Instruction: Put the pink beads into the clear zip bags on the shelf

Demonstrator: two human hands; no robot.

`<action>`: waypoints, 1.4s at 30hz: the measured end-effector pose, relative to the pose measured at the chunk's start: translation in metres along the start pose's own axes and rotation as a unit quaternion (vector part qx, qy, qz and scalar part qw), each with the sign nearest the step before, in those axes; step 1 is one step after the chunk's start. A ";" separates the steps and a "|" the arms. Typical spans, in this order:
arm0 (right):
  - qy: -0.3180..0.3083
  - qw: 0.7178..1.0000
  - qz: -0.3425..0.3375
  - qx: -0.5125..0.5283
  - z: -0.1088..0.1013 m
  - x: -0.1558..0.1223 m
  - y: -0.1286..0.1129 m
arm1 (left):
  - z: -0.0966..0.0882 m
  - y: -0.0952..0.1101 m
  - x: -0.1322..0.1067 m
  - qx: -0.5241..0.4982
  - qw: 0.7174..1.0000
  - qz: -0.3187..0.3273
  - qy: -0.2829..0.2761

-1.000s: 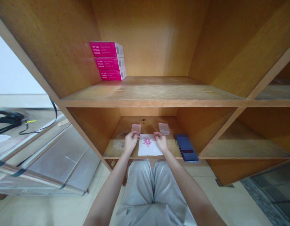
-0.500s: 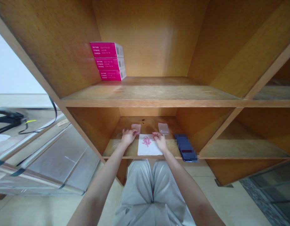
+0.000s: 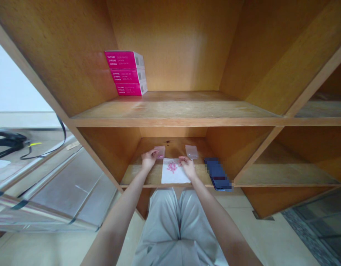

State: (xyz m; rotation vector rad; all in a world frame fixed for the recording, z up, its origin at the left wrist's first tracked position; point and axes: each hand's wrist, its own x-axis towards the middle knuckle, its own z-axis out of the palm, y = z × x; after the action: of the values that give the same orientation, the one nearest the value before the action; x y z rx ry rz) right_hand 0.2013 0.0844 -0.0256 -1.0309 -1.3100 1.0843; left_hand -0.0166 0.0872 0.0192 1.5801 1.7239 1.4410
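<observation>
**left hand is sliding a little outward and away from the paper, its fingers stretching toward a small clear plastic bag lying at the back of the shelf.** the fingertips seem to be meeting the bag's left edge, though i cannot tell whether they are gripping it. the bag is already showing a few pink specks inside. the right hand is resting narrow and relaxed at the top right corner of a white paper sheet, and i cannot tell whether it is pinching the paper. a loose cluster of tiny pink pieces is lying in the middle of the sheet, too small to identify, so much of the pink is remaining outside the bags. a second clear bag is lying just above the right hand and is looking empty. to the right, a blurred dark blue stack is sitting on the same wooden shelf. on the shelf above, three magenta boxes are standing in a pile against the left wall. the person's pale grey trousers are filling the space below.
</observation>
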 end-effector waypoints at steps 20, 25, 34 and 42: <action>0.000 1.000 0.002 -0.012 0.000 -0.001 -0.001 | -0.005 0.036 -0.026 -0.519 0.835 -0.181 0.024; -0.004 1.000 -0.006 -0.029 0.001 -0.003 -0.003 | 0.001 0.033 -0.046 -0.604 0.747 -0.273 -0.051; -0.003 1.000 -0.002 -0.024 0.002 -0.003 -0.007 | 0.013 0.014 -0.065 -0.612 0.728 -0.306 -0.049; -0.024 1.000 -0.001 -0.009 -0.001 0.001 0.004 | 0.011 0.009 -0.070 -0.618 0.728 -0.288 -0.069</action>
State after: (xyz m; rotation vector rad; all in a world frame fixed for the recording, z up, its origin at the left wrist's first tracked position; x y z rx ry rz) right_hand 0.2020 0.0865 -0.0293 -1.0219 -1.3621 1.1040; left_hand 0.0172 0.0273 -0.0015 0.3314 0.6278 1.4791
